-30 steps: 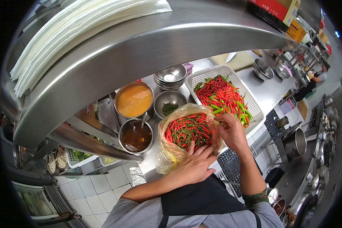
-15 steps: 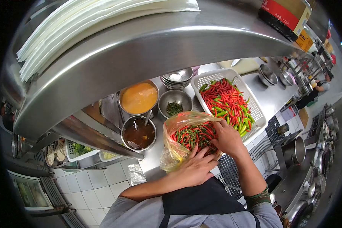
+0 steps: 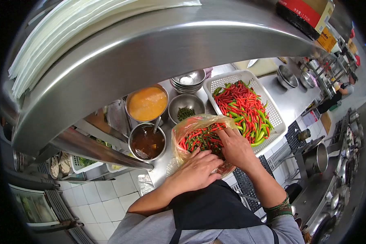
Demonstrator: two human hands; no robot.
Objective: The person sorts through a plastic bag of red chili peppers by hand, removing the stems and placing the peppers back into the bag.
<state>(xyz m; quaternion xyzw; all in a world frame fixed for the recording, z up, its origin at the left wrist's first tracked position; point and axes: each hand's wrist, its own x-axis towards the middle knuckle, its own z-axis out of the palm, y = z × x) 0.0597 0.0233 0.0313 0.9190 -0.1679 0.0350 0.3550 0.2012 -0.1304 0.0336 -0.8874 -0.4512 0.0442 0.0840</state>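
Observation:
On the counter in front of me stands a clear plastic bag (image 3: pixel 178 137), its mouth wide, filled with thin red chillies (image 3: pixel 199 138) with green stems. My left hand (image 3: pixel 197 170) lies over the near rim, open, its fingers spread onto the chillies. From the right, my right hand (image 3: pixel 236 149) reaches into the bag, its fingers bent down and closed among the chillies; the fingertips are partly hidden. Behind the bag to the right, a white perforated basket (image 3: pixel 274 116) holds red and green chillies (image 3: pixel 248 114).
Left of the bag sit a pot of orange liquid (image 3: pixel 147 103) and a pot of dark liquid with a spoon (image 3: pixel 146 142). A metal bowl (image 3: pixel 175 106) holds small green pieces. A steel shelf (image 3: pixel 150 49) crosses overhead. Another person (image 3: pixel 341 93) stands far right.
My right hand has moved left, from the bag's right rim further in over the chillies. My left hand has shifted slightly left and up. The bag's rim has sagged a little.

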